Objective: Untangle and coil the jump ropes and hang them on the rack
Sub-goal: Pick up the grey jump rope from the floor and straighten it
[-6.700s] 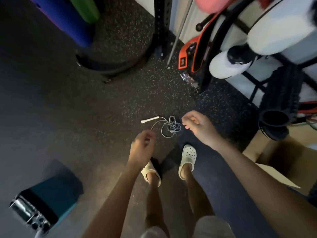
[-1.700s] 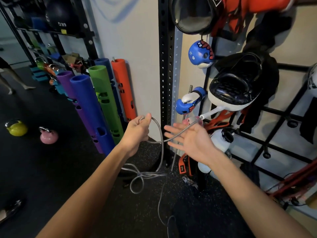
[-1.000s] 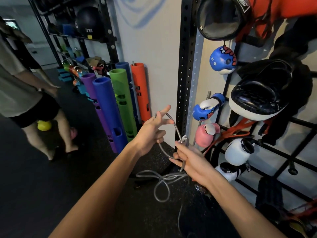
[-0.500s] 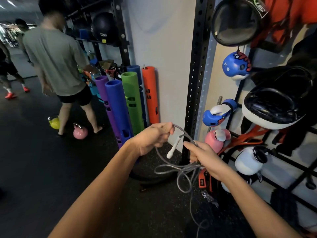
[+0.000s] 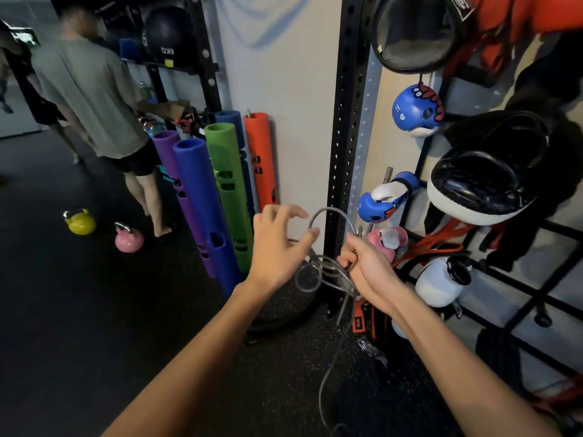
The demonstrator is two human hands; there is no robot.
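Note:
A thin grey jump rope (image 5: 328, 209) arches between my two hands in front of the black perforated rack upright (image 5: 339, 121). My right hand (image 5: 369, 269) is closed around several bunched loops of it, which hang just left of the fist. One strand drops from there to the floor. My left hand (image 5: 277, 247) is held with fingers spread, its index fingertip touching the left end of the arch. The rope's handles are hidden.
A wire grid rack (image 5: 520, 298) at right carries blue boxing gloves (image 5: 388, 200), a black focus pad (image 5: 479, 184) and orange straps. Coloured foam tubes (image 5: 202, 200) lean on the wall. A person (image 5: 91, 96) stands at left near yellow (image 5: 79, 220) and pink (image 5: 129, 239) kettlebells.
My left hand has opened its fist on the rope and spread its fingers. My right hand has closed on the bunched loops, and the white handle seen hanging before is out of sight.

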